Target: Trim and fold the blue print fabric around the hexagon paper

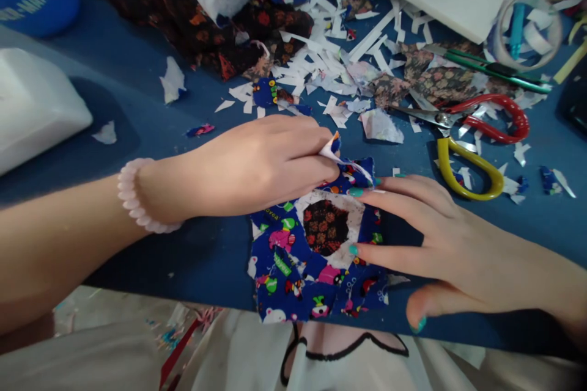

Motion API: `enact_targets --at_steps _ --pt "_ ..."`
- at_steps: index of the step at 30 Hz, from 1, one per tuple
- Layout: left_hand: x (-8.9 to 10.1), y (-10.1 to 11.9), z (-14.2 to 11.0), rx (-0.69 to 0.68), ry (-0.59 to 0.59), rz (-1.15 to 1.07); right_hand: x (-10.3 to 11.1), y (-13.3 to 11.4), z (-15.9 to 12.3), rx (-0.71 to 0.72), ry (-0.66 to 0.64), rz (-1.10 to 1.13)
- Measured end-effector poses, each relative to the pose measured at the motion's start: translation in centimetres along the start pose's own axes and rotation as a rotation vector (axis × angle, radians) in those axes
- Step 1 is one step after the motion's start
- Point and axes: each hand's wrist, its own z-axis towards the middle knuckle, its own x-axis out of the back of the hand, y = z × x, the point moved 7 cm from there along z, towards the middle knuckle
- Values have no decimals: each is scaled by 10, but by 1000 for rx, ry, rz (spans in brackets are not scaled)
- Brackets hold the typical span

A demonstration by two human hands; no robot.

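A blue patterned fabric piece (pixel 293 269) lies at the near edge of the blue table, with a dark floral patch (pixel 326 226) ringed in white at its middle. My left hand (pixel 257 165), a pink bead bracelet on its wrist, is closed in a pinch on a white paper strip (pixel 331 149) at the fabric's top edge. My right hand (pixel 440 244) lies flat with its fingers stretched out, fingertips pressing on the fabric's right side beside the patch.
Red-and-yellow scissors (pixel 468 134) lie just beyond my right hand. Paper scraps (pixel 330 55) and fabric bits litter the far side, with dark floral cloth (pixel 192 18), a green pen (pixel 499 67), a tape roll (pixel 527 30) and white foam blocks (pixel 32 104).
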Motion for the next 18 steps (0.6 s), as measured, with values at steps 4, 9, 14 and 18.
enact_targets --at_steps 4,9,14,18 --pt "2 7 0 -79 37 97 10 8 -1 -78 197 8" --pt "4 13 -1 -113 108 179 13 16 -4 -190 355 40" --pt "5 14 -2 -61 99 167 4 5 1 -144 264 -34" --pt "9 16 -2 -41 105 213 6 -1 4 -100 268 -93"
